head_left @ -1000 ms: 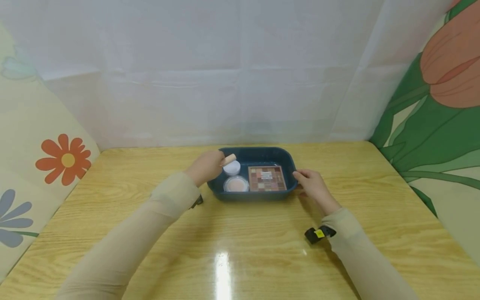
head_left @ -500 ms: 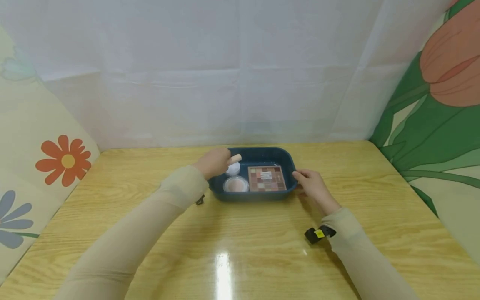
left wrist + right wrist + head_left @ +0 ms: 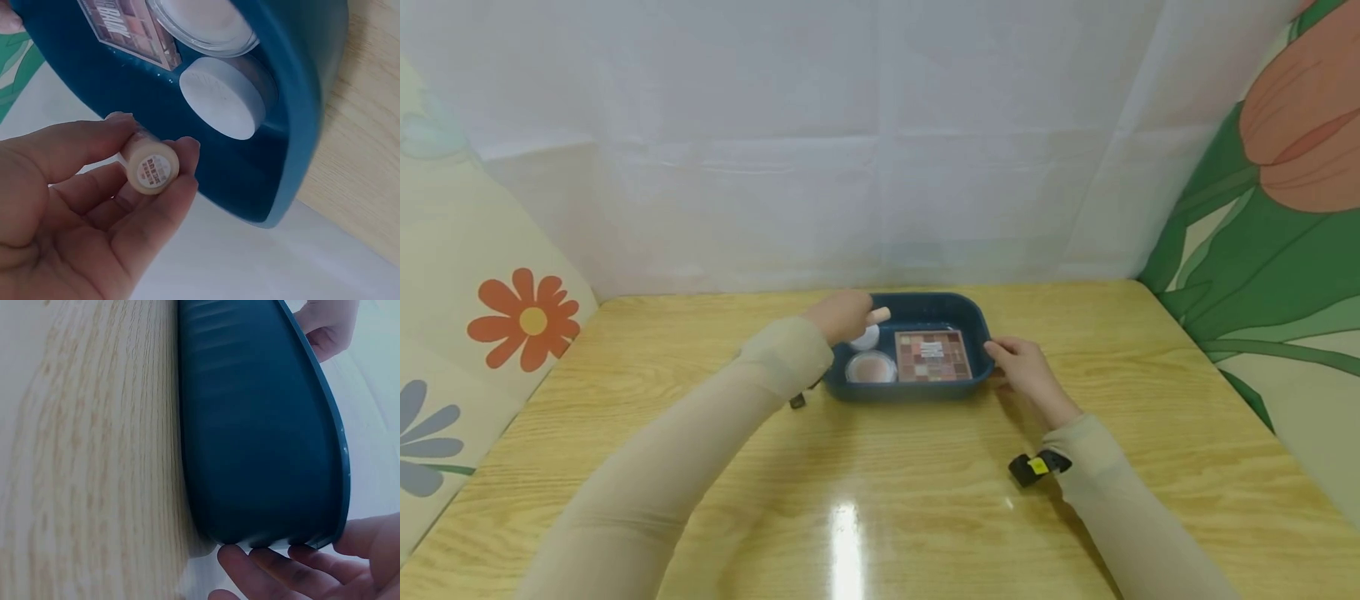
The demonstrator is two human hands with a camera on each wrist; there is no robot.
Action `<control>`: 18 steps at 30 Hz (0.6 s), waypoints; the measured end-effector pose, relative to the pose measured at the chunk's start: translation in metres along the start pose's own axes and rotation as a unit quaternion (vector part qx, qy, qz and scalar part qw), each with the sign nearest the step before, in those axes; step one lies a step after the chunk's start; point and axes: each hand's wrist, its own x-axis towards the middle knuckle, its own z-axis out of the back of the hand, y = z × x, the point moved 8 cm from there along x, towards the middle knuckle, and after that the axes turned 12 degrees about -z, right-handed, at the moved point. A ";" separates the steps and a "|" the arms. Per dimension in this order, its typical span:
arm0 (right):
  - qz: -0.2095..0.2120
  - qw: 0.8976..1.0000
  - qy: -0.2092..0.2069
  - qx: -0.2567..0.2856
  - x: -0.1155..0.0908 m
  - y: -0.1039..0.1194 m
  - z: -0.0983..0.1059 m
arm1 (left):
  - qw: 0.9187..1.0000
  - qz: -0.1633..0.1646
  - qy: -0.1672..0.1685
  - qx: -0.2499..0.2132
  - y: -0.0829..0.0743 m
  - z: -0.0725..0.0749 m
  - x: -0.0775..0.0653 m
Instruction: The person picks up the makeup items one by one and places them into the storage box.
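My left hand (image 3: 841,315) holds a small beige cosmetic tube (image 3: 150,164) between thumb and fingers, over the left end of a dark blue plastic bin (image 3: 917,392). In the left wrist view the tube's round end with a printed label faces the camera. Inside the bin lie an eyeshadow palette (image 3: 932,357) on the right, a round clear-lidded powder compact (image 3: 871,367) at the front left and a white-lidded jar (image 3: 219,97) behind it. My right hand (image 3: 1028,371) grips the bin's right end, thumb at the rim and fingers against the outer wall.
The bin stands on a wood-grain table (image 3: 910,483) close to a white cloth backdrop (image 3: 880,167). Flower-painted panels flank the table, with an orange flower (image 3: 527,319) on the left and a large tulip (image 3: 1307,125) on the right.
My left hand has moved a little to the right with the tube, farther in over the bin. My right hand has kept its place at the bin's right end.
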 end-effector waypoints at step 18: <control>-0.006 1.000 0.002 -0.002 0.002 -0.002 0.000 | 0.999 -0.022 0.030 0.031 -0.010 -0.007 0.020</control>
